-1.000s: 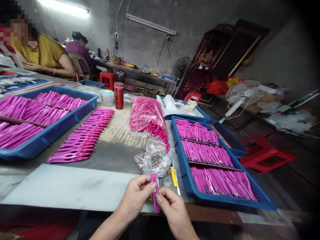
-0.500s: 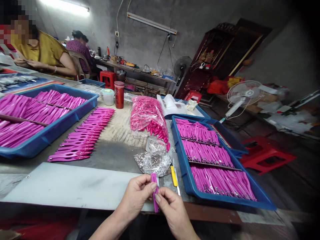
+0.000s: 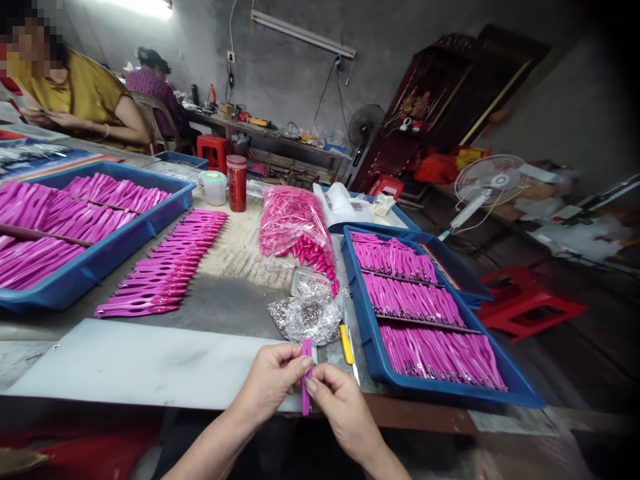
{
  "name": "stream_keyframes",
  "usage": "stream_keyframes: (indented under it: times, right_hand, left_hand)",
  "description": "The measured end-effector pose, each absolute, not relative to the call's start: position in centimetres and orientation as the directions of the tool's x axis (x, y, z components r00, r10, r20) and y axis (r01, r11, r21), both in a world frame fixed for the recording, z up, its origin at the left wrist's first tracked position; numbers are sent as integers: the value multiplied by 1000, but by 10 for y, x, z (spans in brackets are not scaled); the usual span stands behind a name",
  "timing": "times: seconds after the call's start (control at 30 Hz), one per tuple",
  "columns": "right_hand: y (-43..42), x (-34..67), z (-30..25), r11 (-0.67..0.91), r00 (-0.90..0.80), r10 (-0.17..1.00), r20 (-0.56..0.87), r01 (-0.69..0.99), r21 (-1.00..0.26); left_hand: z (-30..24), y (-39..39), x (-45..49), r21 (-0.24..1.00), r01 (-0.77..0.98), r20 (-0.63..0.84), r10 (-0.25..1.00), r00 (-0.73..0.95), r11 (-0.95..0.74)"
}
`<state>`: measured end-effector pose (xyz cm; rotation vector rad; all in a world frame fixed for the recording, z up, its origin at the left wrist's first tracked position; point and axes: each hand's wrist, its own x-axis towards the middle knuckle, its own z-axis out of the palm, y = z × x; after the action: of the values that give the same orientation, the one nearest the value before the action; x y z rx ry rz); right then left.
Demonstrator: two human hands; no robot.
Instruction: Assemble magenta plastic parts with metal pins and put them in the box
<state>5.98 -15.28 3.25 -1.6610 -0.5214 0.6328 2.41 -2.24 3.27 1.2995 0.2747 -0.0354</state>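
Both my hands meet at the table's near edge on one upright magenta plastic piece (image 3: 306, 373). My left hand (image 3: 273, 380) pinches its upper part with thumb and fingers closed. My right hand (image 3: 340, 407) is closed on it from the right, thumb pressed against its middle. Just beyond lies a clear bag of small metal parts (image 3: 305, 317). A yellow-handled tool (image 3: 347, 335) rests to its right. A blue tray (image 3: 373, 347) on the right holds rows of the same magenta pieces (image 3: 425, 333).
A row of magenta pieces (image 3: 165, 270) lies on the table, left of centre. Another blue tray (image 3: 85, 270) of them stands far left. A pink bag of parts (image 3: 295, 230), a red canister (image 3: 237, 183) and a lidded tub (image 3: 214, 187) stand further back. Two people sit at the far left.
The view has dipped slightly and my hands with the magenta piece sit a little higher and closer together. The grip is the same.
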Motion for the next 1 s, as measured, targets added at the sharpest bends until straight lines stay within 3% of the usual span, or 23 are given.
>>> stream_keyframes:
  times: [0.73,1.0]
  right_hand:
    - [-140,78,38,-179,721,680,-131,-10,-984]
    - [-125,88,38,-135,712,701,25,167,-977]
  left_hand:
    - [40,-12,35,925,183,-247,160,956,332]
    - [47,8,42,996,-2,-15,194,981,88]
